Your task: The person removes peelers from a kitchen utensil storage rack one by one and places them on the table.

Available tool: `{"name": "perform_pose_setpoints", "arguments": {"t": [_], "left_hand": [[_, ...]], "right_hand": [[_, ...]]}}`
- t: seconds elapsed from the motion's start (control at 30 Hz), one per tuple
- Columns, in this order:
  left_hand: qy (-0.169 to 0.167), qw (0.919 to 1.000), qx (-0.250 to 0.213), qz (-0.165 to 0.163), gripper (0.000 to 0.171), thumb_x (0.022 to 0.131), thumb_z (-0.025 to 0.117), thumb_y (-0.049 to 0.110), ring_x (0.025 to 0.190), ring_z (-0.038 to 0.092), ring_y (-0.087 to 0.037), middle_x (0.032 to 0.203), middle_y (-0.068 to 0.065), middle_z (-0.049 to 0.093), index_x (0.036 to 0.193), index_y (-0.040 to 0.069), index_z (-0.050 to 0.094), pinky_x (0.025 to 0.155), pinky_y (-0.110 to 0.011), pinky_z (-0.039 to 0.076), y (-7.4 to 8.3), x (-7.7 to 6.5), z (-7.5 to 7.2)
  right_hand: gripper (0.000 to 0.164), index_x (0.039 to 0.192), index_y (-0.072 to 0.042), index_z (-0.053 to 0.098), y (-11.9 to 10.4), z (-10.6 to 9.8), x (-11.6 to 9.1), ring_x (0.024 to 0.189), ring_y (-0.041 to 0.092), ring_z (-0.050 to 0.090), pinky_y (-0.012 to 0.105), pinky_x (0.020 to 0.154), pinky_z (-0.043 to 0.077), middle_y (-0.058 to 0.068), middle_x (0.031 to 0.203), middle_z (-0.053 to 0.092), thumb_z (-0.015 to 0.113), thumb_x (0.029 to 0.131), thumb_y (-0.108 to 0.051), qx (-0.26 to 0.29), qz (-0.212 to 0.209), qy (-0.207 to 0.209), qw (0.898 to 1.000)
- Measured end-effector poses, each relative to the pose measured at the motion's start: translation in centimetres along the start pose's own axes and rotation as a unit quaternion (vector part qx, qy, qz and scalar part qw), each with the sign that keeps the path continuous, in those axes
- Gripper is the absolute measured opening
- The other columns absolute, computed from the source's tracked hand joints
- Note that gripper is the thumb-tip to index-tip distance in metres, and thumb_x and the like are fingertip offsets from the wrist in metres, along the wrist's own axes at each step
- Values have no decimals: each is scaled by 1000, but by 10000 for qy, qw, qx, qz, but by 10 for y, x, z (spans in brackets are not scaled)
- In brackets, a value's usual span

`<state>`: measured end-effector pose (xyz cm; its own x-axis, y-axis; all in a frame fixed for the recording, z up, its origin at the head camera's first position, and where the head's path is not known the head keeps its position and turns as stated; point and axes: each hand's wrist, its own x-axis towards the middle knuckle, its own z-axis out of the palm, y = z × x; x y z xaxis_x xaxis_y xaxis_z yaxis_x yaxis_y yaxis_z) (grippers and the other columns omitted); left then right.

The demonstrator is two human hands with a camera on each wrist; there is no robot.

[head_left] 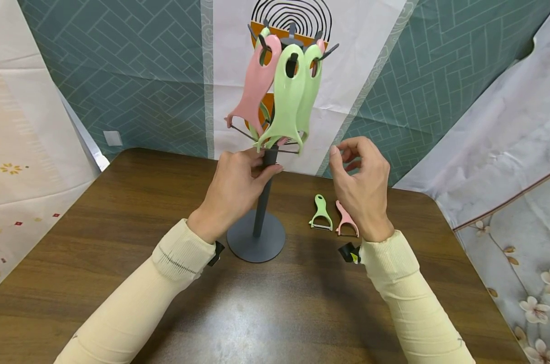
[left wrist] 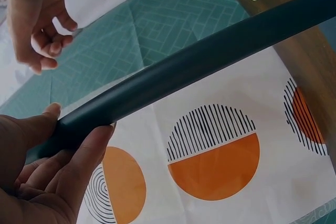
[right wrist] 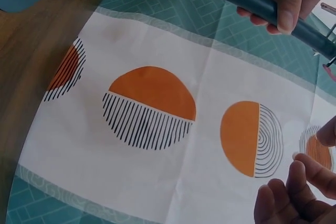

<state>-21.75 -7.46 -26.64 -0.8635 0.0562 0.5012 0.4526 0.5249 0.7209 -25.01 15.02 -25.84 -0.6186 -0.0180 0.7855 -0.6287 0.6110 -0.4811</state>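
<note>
My left hand (head_left: 234,184) grips the dark grey pole (head_left: 262,205) of a stand just under its hanging peelers. Fingers and thumb wrap that pole (left wrist: 173,77) in the left wrist view. From the stand's top hooks hang several Y-shaped peelers, among them a pink peeler (head_left: 255,91) at left and a light green peeler (head_left: 287,96) in front; others are partly hidden behind. To the right of the stand, my right hand (head_left: 363,182) is raised with loosely bent fingers. Nothing shows in that hand (right wrist: 299,192) in the right wrist view.
The stand's round base (head_left: 256,250) sits on a brown wooden table (head_left: 165,202). Below the right hand lie a green peeler (head_left: 321,206) and a pink peeler (head_left: 346,220), the pink one partly covered by the hand. A patterned cloth (head_left: 156,65) hangs behind the table.
</note>
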Motion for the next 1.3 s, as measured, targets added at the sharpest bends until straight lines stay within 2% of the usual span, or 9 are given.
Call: {"name": "perform_pose_setpoints", "arguments": {"t": [0.23,0.6,0.77,0.9,1.1,1.3], "left_hand": [[-40,9999,120,110,33,91,79,22,86,78,-19,101,-15,79,114,-1,74,71,-33,62,0,0,-1],[-260,9996,22,127,21,93,77,17,89,78,-17,103,-13,79,109,5,74,74,-34,61,-1,2,-3],[-264,9995,39,183,19,92,77,15,91,78,-18,104,-13,79,108,4,73,76,-33,62,-1,1,-3],[-268,9993,73,255,17,93,76,15,89,78,-18,104,-13,79,105,4,73,74,-34,61,-1,0,-3],[-268,9993,41,265,16,93,76,14,92,78,-18,105,-14,78,104,3,72,77,-34,61,0,0,-3],[-228,9992,65,317,14,92,77,14,92,78,-18,104,-14,78,101,4,72,76,-34,62,-1,0,-3]], "right_hand": [[20,94,-3,70,-6,0,4,75,19,58,21,70,48,6,77,60,66,95,-22,169,-50,-8,9998],[16,97,-3,71,-12,1,7,78,11,56,23,73,49,5,80,62,66,95,-18,369,97,-58,9993],[17,99,-1,70,-21,2,9,78,8,56,23,76,50,0,80,61,66,95,-17,660,292,-84,9974],[18,99,-1,70,-25,1,9,78,8,56,22,76,49,-1,81,60,66,96,-17,724,292,-102,9969],[18,99,-1,70,-28,1,10,78,8,57,21,76,50,-2,81,60,66,96,-18,770,270,-122,9966],[20,101,-3,69,-35,2,12,80,10,59,23,77,50,-4,84,62,66,96,-22,1046,274,-205,9939]]}}
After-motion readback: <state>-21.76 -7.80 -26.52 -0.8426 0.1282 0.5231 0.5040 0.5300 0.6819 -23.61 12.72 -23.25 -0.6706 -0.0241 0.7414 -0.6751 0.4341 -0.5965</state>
